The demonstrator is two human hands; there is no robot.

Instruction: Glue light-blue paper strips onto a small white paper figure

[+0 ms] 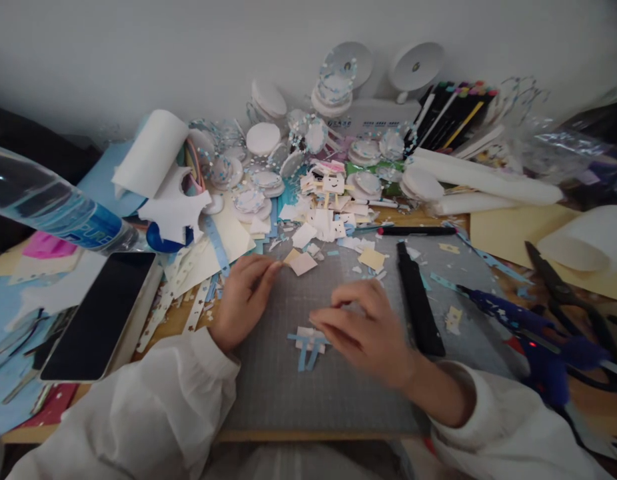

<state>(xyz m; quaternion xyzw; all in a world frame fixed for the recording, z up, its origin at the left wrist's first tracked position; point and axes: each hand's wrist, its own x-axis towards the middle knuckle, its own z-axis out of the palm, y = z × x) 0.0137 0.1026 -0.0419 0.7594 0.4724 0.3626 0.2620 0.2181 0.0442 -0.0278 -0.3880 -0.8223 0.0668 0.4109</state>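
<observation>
- White sleeves [138,413] fill the bottom of the view, one on each forearm, resting at the near edge of the desk [178,320]
- Right hand [363,330] lies low over the grey cutting mat [308,393], fingers loosely curled and pointing left, fingertips touching a small paper piece [308,343] made of white card with light blue strips crossing it; the hand is blurred, so I cannot tell whether it pinches the piece or only presses it
- Left hand [243,297] rests on the mat's left edge, fingers bent and close together, tips just beside a tan paper scrap [302,263]; it holds nothing that I can make out
- Black ruler-like bar [418,300] lies on the mat just right of the right hand
- Blue glue gun [518,333] lies further right, with scissors [573,300] beyond it
- Phone [98,313] lies face up, screen dark, left of the mat
- Water bottle [53,207] lies tilted at far left
- Paper offcuts, white discs [263,139] and marker pens [453,110] crowd the far side by the wall
</observation>
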